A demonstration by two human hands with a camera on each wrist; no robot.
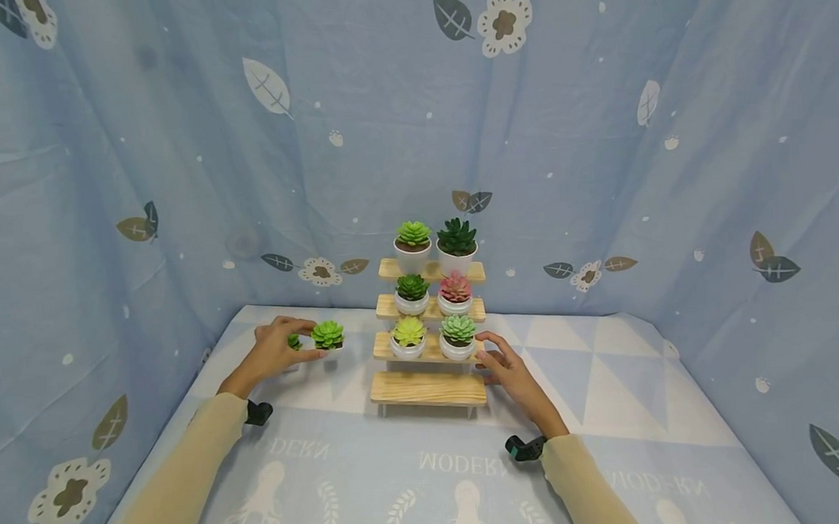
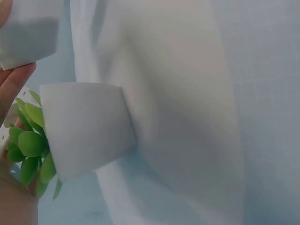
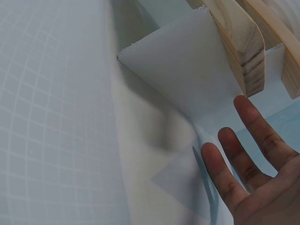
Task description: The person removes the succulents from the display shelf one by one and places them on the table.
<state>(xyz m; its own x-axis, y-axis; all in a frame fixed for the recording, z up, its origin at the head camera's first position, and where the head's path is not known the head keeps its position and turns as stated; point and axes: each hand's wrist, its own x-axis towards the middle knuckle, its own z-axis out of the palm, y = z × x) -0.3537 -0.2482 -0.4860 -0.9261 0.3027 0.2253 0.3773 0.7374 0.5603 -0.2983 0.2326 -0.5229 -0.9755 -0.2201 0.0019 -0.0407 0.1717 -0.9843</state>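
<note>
My left hand (image 1: 277,348) pinches a small potted green succulent (image 1: 328,334) between thumb and fingers, to the left of the wooden tiered stand (image 1: 427,388). A second green succulent (image 1: 294,342) is partly hidden behind that hand; the left wrist view shows its white pot (image 2: 89,129) on the cloth. The held white pot (image 2: 28,35) shows at that view's upper left corner. At the stand's right side is my right hand (image 1: 510,371), its fingertips touching or very near a shelf edge (image 3: 255,86). Close by on that shelf sits a pale green succulent (image 1: 457,336).
The stand's upper three steps bear potted succulents in pairs, among them a dark green one (image 1: 456,237), a pink one (image 1: 455,287) and a yellow-green one (image 1: 409,332). A patterned cloth (image 1: 371,464) covers the table. Blue floral curtains (image 1: 387,140) hang behind and at both sides.
</note>
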